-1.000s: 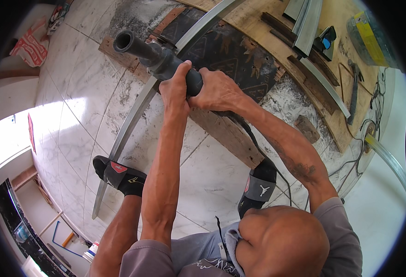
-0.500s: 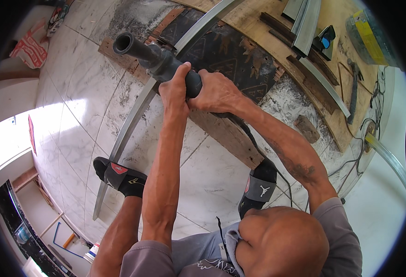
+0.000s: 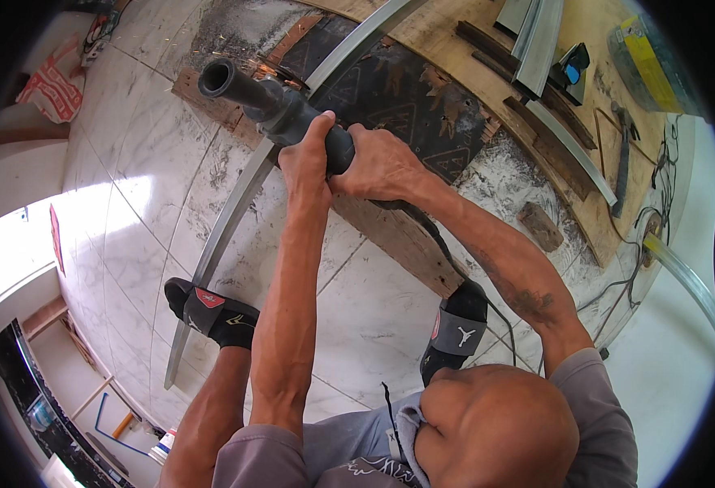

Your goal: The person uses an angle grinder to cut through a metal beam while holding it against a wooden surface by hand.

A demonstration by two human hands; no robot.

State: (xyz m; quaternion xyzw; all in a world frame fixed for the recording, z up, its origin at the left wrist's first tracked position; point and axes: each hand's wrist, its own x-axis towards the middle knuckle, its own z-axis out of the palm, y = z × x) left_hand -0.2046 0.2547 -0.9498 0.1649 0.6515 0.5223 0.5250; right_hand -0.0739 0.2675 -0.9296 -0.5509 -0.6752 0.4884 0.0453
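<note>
Both my hands are wrapped round the body of a dark grey angle grinder [image 3: 280,110], with its thick round stub pointing to the upper left. My left hand [image 3: 307,159] closes on it from the near side, thumb along the top. Beside it, my right hand [image 3: 380,163] grips the rear end. The grinder's disc edge meets a long galvanized metal profile [image 3: 231,211], and orange sparks fly off there toward the far left. This profile lies across a weathered wooden plank [image 3: 398,248], with my left sandal [image 3: 211,311] on its near end.
A scorched black board [image 3: 406,106] lies beyond the grinder. On plywood [image 3: 438,32] at far right rest metal profiles [image 3: 540,49], a hammer [image 3: 624,154] and a clear tub [image 3: 654,65]. A black cord [image 3: 499,317] trails past my right sandal [image 3: 459,329]. A stone chunk [image 3: 540,226] sits nearby.
Sparks now spray from the disc where it meets the metal profile; none showed before. Both hands and the grinder have stayed almost in place.
</note>
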